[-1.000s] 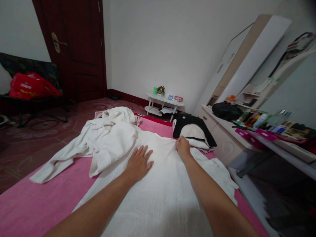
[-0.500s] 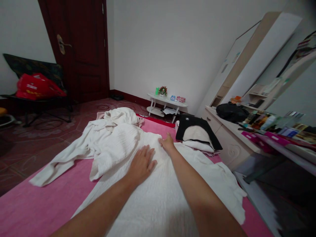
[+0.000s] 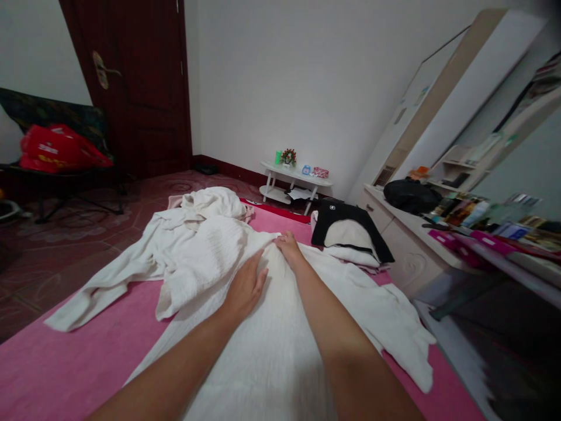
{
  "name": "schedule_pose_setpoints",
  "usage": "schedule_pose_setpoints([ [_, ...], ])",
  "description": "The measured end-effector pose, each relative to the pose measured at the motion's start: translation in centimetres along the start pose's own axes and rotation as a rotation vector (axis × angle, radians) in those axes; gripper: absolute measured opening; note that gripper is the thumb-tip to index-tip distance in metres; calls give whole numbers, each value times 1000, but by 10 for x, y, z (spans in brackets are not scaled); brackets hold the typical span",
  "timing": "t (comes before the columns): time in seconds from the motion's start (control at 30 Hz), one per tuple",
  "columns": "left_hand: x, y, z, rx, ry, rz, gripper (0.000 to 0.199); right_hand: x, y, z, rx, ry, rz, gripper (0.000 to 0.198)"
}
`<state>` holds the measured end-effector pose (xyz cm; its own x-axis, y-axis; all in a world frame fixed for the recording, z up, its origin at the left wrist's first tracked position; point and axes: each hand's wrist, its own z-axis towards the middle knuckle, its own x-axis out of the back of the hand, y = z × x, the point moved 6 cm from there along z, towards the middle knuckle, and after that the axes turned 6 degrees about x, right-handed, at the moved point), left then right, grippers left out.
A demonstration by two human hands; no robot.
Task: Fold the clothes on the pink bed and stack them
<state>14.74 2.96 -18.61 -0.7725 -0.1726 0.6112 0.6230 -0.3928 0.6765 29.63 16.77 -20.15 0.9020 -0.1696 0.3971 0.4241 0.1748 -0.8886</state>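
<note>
A white long-sleeved garment [image 3: 280,351] lies spread over the pink bed cover [image 3: 109,356], one sleeve reaching out to the right. At its far edge my right hand [image 3: 288,250] has its fingers closed on the fabric. My left hand [image 3: 245,285] rests on the cloth a little nearer, turned partly on its side with fingers stretched out; its fingertips touch a raised fold. Left of it, a heap of crumpled white clothes [image 3: 214,240] covers part of the bed.
Folded clothes [image 3: 353,225], black and white on top, are stacked at the bed's far right. A dresser [image 3: 405,257] with bottles and a black bag [image 3: 411,196] stands to the right. Beyond the bed is a small white table [image 3: 291,172]; a red bag [image 3: 61,149] sits on a chair.
My right hand has shifted slightly left along the far edge, drawing the cloth into a ridge. My left hand has gone from lying flat to tilted on its side, fingers closer together.
</note>
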Motion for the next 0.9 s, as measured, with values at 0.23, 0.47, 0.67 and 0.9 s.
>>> schedule_pose_setpoints([
  [0.23, -11, -19, 3, 4, 21, 134, 58, 24, -34, -106, 309, -260, -300, 73],
  [0.47, -14, -7, -2, -16, -88, 356, 47, 158, 26, -148, -33, -191, -1025, 51],
  [0.67, -12, -6, -10, 13, -109, 481, 49, 125, -9, -163, 6, -146, -1037, 58],
  [0.9, -8, -8, -14, 38, -100, 507, 50, 84, -7, -192, 33, -140, -973, 54],
])
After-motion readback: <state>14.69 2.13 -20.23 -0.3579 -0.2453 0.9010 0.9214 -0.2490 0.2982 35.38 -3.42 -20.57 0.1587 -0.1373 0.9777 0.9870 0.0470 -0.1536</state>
